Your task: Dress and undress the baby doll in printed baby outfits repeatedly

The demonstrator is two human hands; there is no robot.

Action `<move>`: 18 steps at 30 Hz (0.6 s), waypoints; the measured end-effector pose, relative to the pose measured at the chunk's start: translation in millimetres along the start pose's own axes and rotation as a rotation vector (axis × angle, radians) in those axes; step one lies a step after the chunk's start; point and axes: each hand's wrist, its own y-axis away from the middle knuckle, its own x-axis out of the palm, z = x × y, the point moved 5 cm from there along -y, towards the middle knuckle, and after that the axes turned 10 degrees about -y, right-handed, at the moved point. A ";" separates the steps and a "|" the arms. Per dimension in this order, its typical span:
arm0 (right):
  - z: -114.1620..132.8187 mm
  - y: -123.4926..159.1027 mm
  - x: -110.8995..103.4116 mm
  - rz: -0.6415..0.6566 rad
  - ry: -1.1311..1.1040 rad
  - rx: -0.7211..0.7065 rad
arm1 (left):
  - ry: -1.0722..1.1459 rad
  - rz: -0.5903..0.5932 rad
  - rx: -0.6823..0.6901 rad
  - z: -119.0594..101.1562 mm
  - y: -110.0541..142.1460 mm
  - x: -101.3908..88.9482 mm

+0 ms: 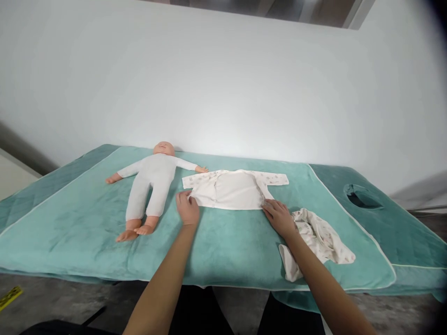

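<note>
A white baby shirt [233, 190] with a small print on its sleeves lies spread with its front open, sleeves out to both sides. At its lower left corner is my left hand [187, 208], fingers curled in a pinch on the fabric edge. My right hand [279, 217] grips the lower right side of the shirt between thumb and fingers. The exact fingertip contact is partly hidden. To the left, a baby doll [153, 172] in a white bodysuit lies on its back, one hand close to the shirt's left sleeve.
A crumpled printed garment [317, 237] lies beneath and beside my right forearm. Everything rests on a teal blanket [87, 218] over a padded bed [394, 223], which has a face hole [361, 197] at right. A white wall [223, 93] stands behind it.
</note>
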 end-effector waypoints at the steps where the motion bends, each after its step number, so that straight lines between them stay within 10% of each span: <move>1: -0.1 0.0 0.5 -0.005 -0.002 0.010 | 0.025 0.043 0.063 -5.0 3.3 2.1; 5: -2.9 0.7 2.4 -0.023 -0.001 0.053 | 0.121 0.292 0.322 -26.7 17.5 12.8; 11: -4.9 1.8 3.3 -0.020 0.004 0.075 | 0.182 0.126 -0.112 13.3 2.9 8.1; 18: -12.1 9.1 7.6 -0.063 -0.024 0.062 | 0.175 0.110 -0.059 23.0 4.2 19.0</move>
